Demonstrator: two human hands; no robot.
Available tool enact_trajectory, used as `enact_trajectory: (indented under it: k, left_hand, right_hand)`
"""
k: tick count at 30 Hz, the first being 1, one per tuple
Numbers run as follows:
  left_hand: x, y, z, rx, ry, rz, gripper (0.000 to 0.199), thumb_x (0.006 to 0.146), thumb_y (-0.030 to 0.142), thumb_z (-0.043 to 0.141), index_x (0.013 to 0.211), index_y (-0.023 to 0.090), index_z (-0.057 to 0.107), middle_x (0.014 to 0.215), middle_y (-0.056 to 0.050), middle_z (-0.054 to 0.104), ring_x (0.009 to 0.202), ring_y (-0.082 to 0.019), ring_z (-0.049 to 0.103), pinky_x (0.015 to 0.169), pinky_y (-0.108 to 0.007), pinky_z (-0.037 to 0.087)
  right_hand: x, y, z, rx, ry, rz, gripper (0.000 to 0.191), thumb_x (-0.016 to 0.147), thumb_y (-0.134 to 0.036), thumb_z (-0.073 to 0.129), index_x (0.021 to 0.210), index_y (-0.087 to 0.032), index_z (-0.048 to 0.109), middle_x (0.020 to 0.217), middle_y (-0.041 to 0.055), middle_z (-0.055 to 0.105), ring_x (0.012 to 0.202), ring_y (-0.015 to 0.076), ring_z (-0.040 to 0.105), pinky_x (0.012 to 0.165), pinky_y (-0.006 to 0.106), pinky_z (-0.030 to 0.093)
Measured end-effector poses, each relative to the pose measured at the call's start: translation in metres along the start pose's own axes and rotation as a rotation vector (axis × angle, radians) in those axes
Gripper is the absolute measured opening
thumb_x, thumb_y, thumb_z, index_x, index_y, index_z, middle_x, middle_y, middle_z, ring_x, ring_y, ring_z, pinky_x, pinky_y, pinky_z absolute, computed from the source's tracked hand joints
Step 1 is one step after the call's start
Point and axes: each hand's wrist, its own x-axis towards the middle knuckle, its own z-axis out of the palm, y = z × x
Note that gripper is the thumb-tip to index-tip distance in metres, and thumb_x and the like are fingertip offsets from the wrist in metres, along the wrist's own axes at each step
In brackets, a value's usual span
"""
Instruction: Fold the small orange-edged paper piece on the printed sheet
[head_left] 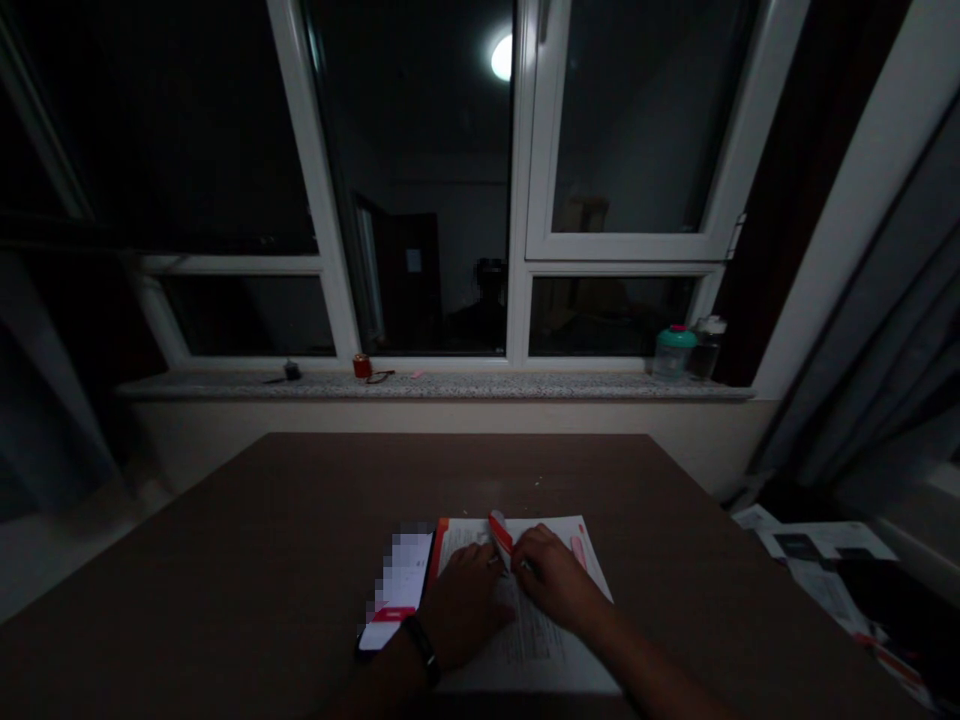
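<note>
A printed workbook or sheet [551, 655] with an orange left edge lies on the table under both hands. My left hand [466, 600] rests on the page, fingers stretched and thumb apart, a dark band on its wrist. My right hand [551, 572] is closed, its fingertips pinched at the lower end of a slim red and white object [499, 530]. That object slants up between the hands near the page's top; its exact kind is unclear. A small pink piece [578, 551] is on the page, right of my right hand. Left of the page lies a phone [405, 575] with a lit screen.
The brown table [300, 540] reaches to the wall under a window. On the sill [465, 385] stand a small red jar [361, 366], a dark little bottle [292, 370], a teal-lidded cup [675, 352] and a clear bottle [707, 348]. Papers [840, 540] lie beyond the table's right edge.
</note>
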Motion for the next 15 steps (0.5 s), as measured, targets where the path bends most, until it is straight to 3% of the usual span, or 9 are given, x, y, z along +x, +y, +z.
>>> enact_trajectory:
  k: [8, 15]
  left_hand:
    - [-0.003, 0.009, 0.004, 0.033, -0.078, -0.018, 0.065, 0.078, 0.040, 0.077, 0.133, 0.013, 0.052, 0.135, -0.016, 0.053, 0.125, -0.034, 0.046, 0.108, -0.045, 0.035]
    - [-0.003, 0.006, 0.006, -0.014, -0.109, -0.014, 0.081, 0.067, 0.047, 0.085, 0.134, 0.016, 0.052, 0.136, -0.017, 0.053, 0.123, -0.037, 0.049, 0.106, -0.048, 0.039]
  right_hand:
    - [0.003, -0.003, 0.012, -0.091, 0.053, 0.072, 0.017, 0.076, -0.002, 0.052, 0.074, -0.018, 0.058, 0.084, 0.0042, 0.060, 0.087, 0.0199, 0.054, 0.084, 0.031, 0.041]
    - [0.004, 0.003, 0.016, -0.127, 0.031, 0.064, 0.017, 0.078, -0.002, 0.052, 0.075, -0.018, 0.057, 0.087, 0.0056, 0.060, 0.088, 0.0206, 0.054, 0.082, 0.031, 0.040]
